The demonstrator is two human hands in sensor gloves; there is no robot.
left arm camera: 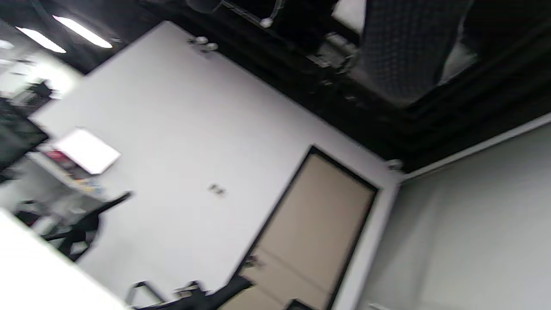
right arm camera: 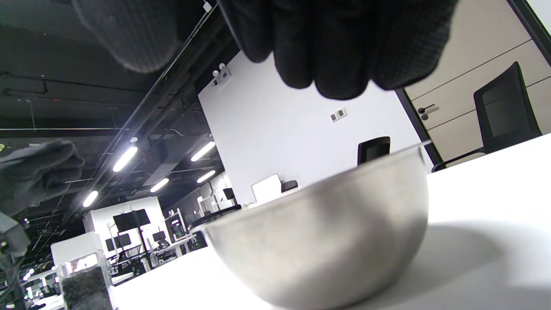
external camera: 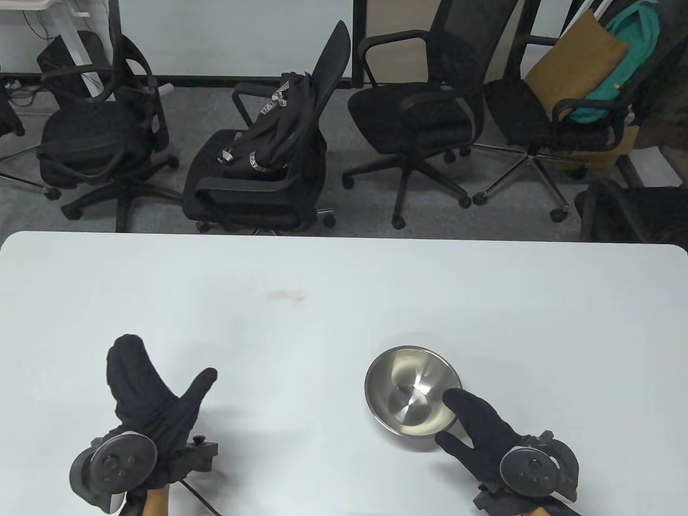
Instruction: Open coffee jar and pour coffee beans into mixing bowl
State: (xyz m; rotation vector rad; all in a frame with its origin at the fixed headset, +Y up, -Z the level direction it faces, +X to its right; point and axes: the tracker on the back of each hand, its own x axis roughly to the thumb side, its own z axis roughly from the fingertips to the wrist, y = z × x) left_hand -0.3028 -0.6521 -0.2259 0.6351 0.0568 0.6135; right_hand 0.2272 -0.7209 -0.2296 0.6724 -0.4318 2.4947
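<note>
A steel mixing bowl (external camera: 413, 395) stands empty on the white table (external camera: 344, 301), near the front right. My right hand (external camera: 449, 419) is open at the bowl's near rim, fingers reaching over it, thumb outside. In the right wrist view its fingertips (right arm camera: 335, 56) hang just above the bowl (right arm camera: 327, 241), apart from it. My left hand (external camera: 161, 376) is open at the front left, thumb spread, holding nothing. A clear jar of dark coffee beans (right arm camera: 86, 284) shows only in the right wrist view, low and far left, below the left glove (right arm camera: 34, 176). The table view does not show it.
Several black office chairs (external camera: 258, 161) stand beyond the table's far edge. A faint stain (external camera: 282, 295) marks the table's middle. A thin cable (external camera: 199, 494) trails from the left tracker at the front edge. The left wrist view shows only walls, a door and ceiling.
</note>
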